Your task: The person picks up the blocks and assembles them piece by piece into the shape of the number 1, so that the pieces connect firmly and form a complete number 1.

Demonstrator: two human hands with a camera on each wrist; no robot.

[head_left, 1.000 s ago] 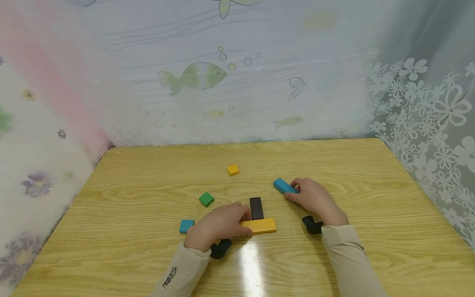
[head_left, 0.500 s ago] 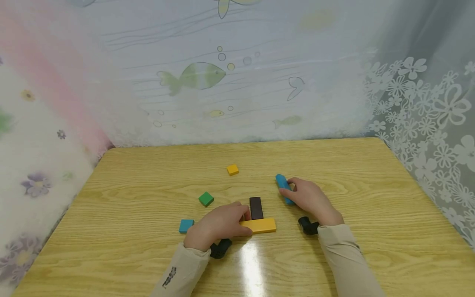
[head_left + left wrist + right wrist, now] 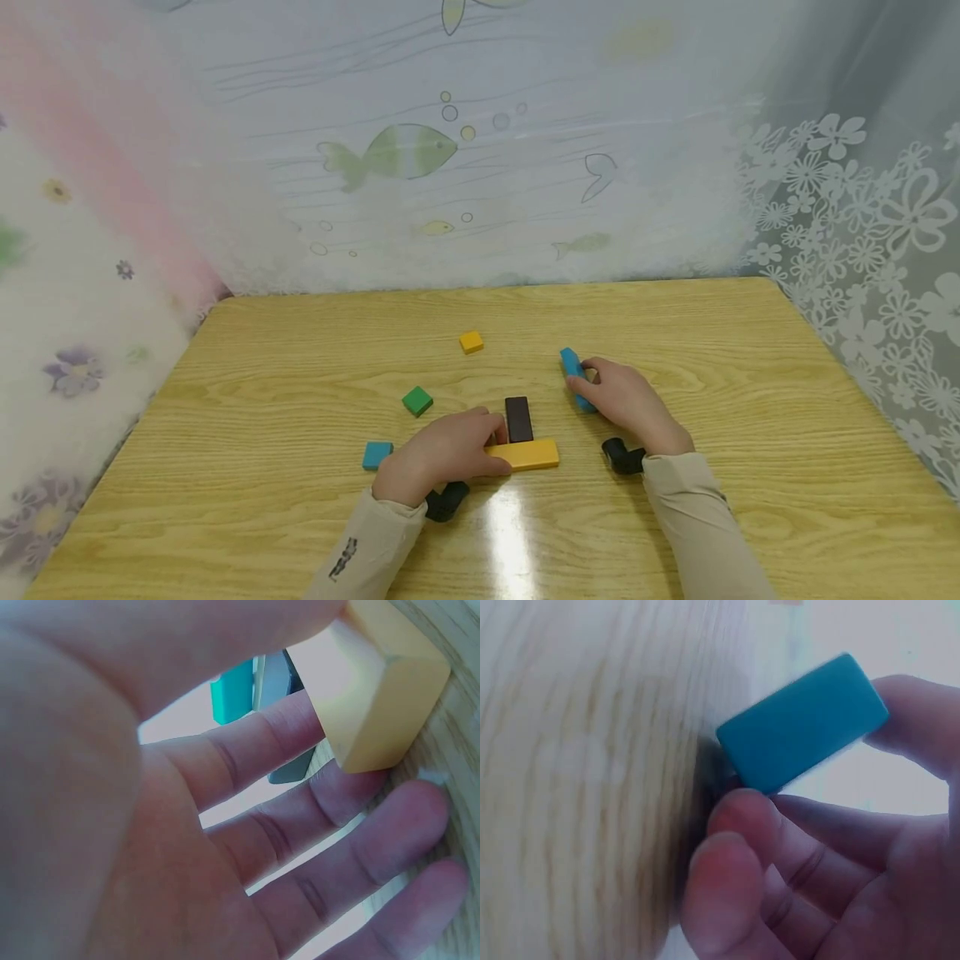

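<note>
Pinching the long blue block, kinda tilted, between thumb and fingers of the right hand, right side of the table. Can't tell if touching down. Also gripping the left end of the long yellow block, nearer in, with the left hand, narrow thumb-and-finger hold. Seeing dark block just beyond, green block and small blue block left, small yellow block farthest.
</note>
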